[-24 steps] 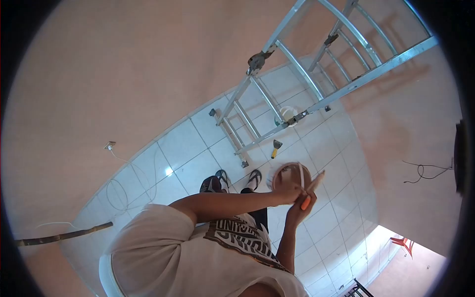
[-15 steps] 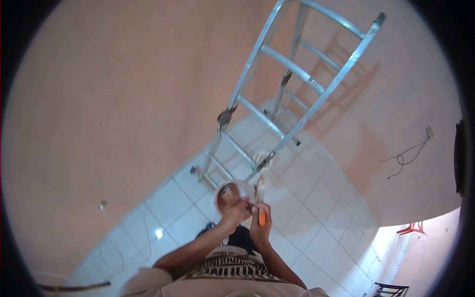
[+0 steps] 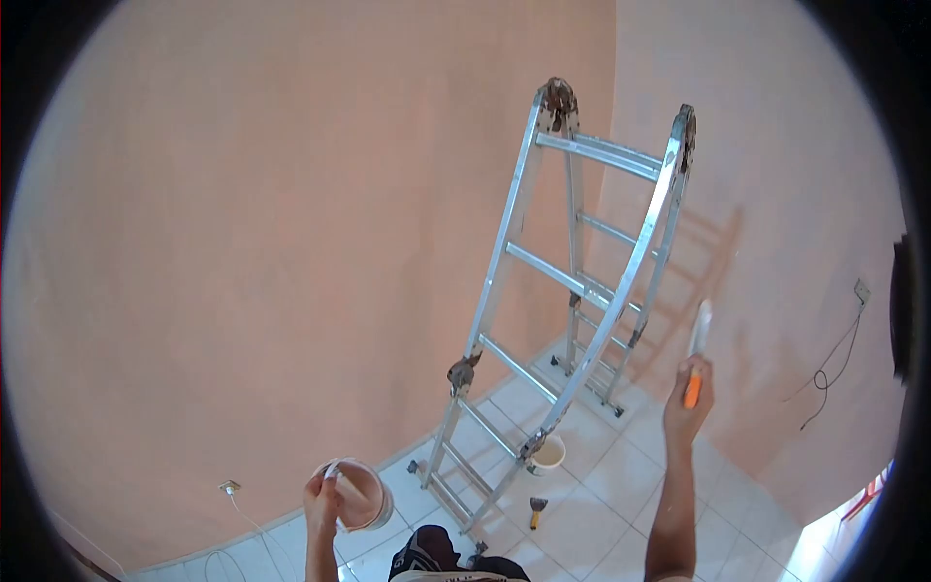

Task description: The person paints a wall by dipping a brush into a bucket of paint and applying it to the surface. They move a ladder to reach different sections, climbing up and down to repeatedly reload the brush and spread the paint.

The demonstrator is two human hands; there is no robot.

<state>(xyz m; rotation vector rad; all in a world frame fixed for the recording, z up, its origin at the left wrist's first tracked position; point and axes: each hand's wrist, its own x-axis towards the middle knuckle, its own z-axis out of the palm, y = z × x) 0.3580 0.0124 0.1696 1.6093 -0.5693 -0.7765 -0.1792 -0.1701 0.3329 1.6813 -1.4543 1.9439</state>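
My left hand point(image 3: 322, 504) is closed at the near rim of a paint bucket point(image 3: 384, 511), holding it tilted low on the left. Pinkish-brown material coats its inside. By those fingers a small pale strip point(image 3: 333, 469) sticks up at the rim. Out to the right, my right hand point(image 3: 690, 396) is wrapped around an orange-handled tool point(image 3: 693, 386). Its narrow, whitish head points up and forward, overlapping the right wall in this view.
An aluminium folding ladder point(image 3: 582, 288) stands ahead, near the wall corner. Beneath it are a white bucket point(image 3: 547, 454) and a yellow-handled scraper point(image 3: 536, 512) on the tiled floor. A socket with cable point(image 3: 230, 487) is low on the left wall; wires point(image 3: 824, 378) hang at right.
My hands have moved apart: the left carries the bucket leftward, the right raises the orange-handled tool to the right. My view has tilted up, showing the ladder's top and the scraper on the floor.
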